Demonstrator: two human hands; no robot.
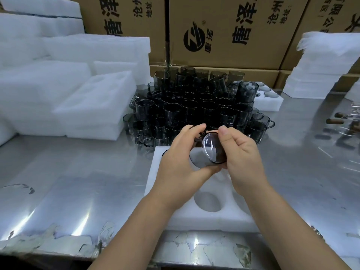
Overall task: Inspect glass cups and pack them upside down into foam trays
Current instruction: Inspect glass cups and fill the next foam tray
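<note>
A smoky grey glass cup (211, 148) lies tilted on its side between both hands, its round base turned toward me. My left hand (181, 162) grips it from the left and underneath, with the fingers curled over the top. My right hand (239, 152) pinches its right side, thumb up at the rim. Under the hands lies a white foam tray (204, 217) with round holes, the near holes bare. A dense pile of several more grey glass cups (194, 108) with handles stands just behind the tray.
Stacks of white foam trays (93, 106) fill the left side of the steel table (78, 182). Another foam tray (270, 100) lies behind the cups at right, and a foam stack (321, 67) stands far right. Cardboard boxes (229, 34) wall the back.
</note>
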